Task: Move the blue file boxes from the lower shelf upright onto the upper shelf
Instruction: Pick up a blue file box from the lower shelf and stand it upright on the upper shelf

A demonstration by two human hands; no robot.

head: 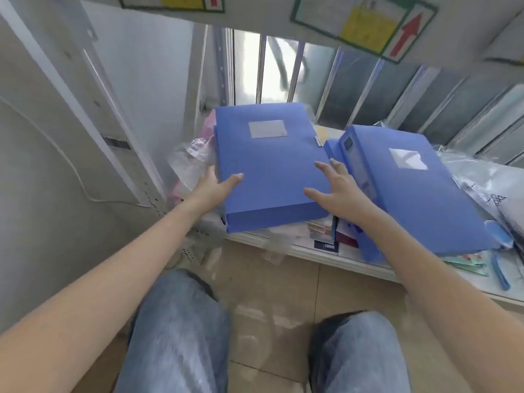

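Observation:
Two blue file boxes lie flat on the lower shelf (354, 260). The left blue file box (269, 165) has a grey label on top, and its near end juts past the shelf edge. My left hand (212, 188) grips its left edge, thumb on the lid and fingers underneath. My right hand (337, 191) rests at its right edge with fingers spread, thumb on the lid. The right blue file box (419, 194) lies tilted on clutter, touched by neither hand. A sliver of another blue box (331, 147) shows between them. The upper shelf's underside (269, 15) runs overhead.
Crumpled plastic bags (190, 157) lie left of the boxes and more bags (487, 182) to the right. Papers and small blue items (499, 270) litter the shelf front. A white cabinet (71, 137) stands at the left. My knees in jeans (181, 336) are above the tiled floor.

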